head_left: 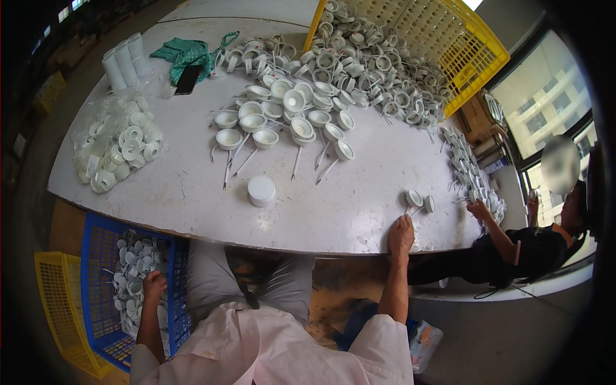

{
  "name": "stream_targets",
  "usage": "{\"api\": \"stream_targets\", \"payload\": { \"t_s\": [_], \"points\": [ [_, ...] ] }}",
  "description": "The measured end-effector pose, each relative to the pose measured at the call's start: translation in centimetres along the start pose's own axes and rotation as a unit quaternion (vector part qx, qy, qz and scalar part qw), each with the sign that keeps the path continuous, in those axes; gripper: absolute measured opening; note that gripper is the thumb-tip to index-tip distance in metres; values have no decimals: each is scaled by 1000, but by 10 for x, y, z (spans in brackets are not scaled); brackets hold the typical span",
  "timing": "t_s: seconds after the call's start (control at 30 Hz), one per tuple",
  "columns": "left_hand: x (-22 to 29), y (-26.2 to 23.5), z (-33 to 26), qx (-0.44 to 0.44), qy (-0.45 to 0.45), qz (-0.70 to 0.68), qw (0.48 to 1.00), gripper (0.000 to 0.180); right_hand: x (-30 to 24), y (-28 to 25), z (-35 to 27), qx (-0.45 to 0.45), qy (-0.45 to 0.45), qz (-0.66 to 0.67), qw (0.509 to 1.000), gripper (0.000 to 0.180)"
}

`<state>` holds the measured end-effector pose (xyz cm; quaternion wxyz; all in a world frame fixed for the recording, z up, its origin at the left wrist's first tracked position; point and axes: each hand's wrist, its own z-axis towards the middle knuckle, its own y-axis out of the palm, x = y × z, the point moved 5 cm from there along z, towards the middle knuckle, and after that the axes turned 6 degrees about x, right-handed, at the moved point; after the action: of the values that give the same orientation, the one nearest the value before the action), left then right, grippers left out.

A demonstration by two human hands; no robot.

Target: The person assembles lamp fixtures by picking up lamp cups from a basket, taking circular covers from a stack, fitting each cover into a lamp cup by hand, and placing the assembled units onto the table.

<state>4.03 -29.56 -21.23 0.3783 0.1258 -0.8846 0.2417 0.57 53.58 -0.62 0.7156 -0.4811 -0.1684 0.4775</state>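
Observation:
My right hand point(402, 236) is at the table's front edge. Its fingers are closed on the wires of two white cup-shaped lamp housings point(413, 197), which lie tilted just beyond the fingertips. My left hand point(154, 283) is down at the left, over a blue crate point(90, 282) holding many white lamp parts point(133, 266). Its fingers are loosely bent, with nothing visible in them. A stack of round white discs or covers point(261, 190) stands on the table before me. Farther back lies a cluster of white lamp housings point(294, 101) with wires trailing.
A yellow crate point(471, 70) lies tipped at the back, metal-coloured rings point(385, 63) spilling out. At left are a bag of white rings point(122, 144), white tubes point(125, 61), a phone point(188, 79) and a green cloth point(183, 54). A co-worker point(539, 247) handles parts at right.

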Motion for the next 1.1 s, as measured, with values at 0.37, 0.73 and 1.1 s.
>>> {"api": "stream_targets", "payload": {
  "t_s": [0.37, 0.73, 1.1],
  "points": [
    [83, 91, -73, -177, 175, -3, 968, 28, -156, -39, -66, -23, -147, 111, 983, 21],
    [154, 183, -220, -427, 245, -22, 870, 32, -206, -17, -71, -51, -90, 144, 984, 11],
    [213, 255, -269, -446, 311, -92, 834, 80, -287, -43, -163, -243, -49, 551, 797, 7]
  ]
}}
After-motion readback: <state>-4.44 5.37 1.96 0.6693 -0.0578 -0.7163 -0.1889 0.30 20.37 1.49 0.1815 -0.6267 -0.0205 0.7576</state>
